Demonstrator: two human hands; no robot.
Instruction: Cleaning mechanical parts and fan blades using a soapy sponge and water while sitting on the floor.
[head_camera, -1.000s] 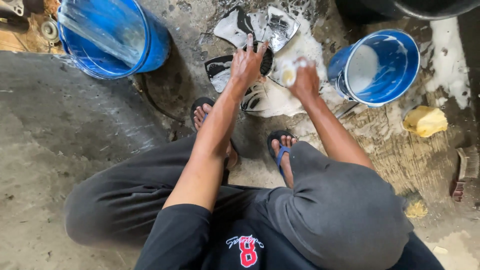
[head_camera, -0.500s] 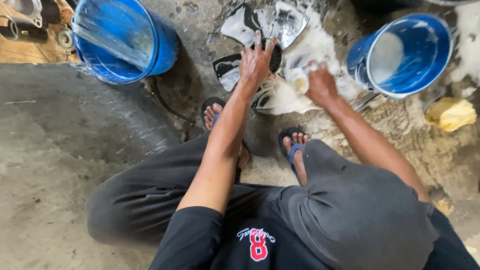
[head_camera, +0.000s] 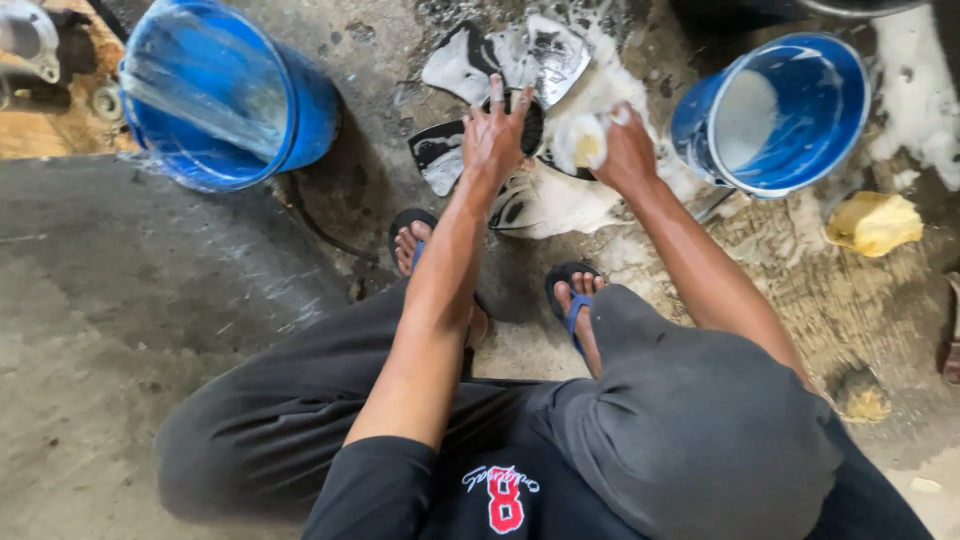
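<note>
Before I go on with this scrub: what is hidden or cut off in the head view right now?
1. Fan-like black part: its blades are coated in white foam; the left hand covers the hub.
2. Soapy sponge: partly wrapped by the right hand.
3. Right blue bucket: foam hides what lies in it.
4. Brush at the right edge: cut off.
5. Metal parts top left: cropped, blurred.

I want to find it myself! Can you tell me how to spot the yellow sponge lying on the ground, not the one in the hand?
Find the blue bucket with white soapy water, tipped at the upper right. Just right of it and a little lower, on the wet rough ground, lies the loose sponge. It is a bare yellow lump that nobody touches, while the one in the right hand is foam-covered.
</note>
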